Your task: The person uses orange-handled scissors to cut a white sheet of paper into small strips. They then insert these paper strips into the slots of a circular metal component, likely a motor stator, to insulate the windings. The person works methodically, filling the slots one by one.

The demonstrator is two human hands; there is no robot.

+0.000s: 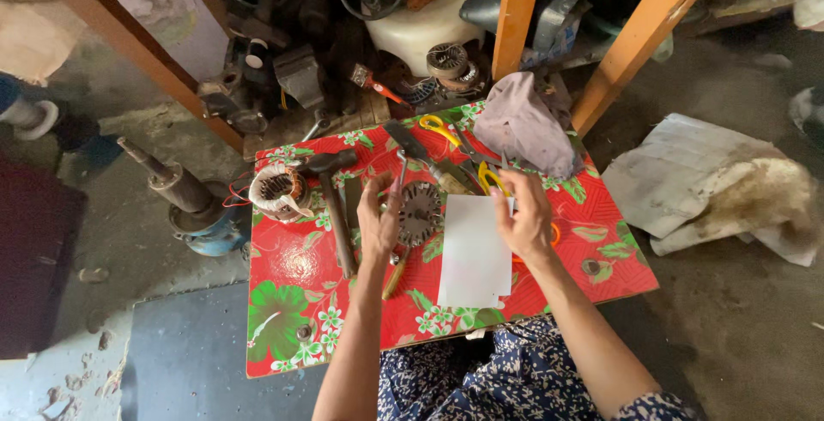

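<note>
Gripping a thin red-handled tool (396, 179), the left hand (378, 219) is hovering over one round metal stator (420, 212) lying on the red floral table (292, 309). The right hand (525, 219) is resting half-curled, fingertips touching one white paper sheet (475, 254) just right of the stator. One hammer (335, 206) and one wound coil (279, 191) are lying left of the stator; one pair of yellow scissors (446, 133) and one cloth (525, 125) are sitting beyond it.

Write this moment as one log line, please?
left hand: on round metal stator | right hand: at white sheet edge | nearby: hammer, yellow scissors | surface: red floral table
</note>
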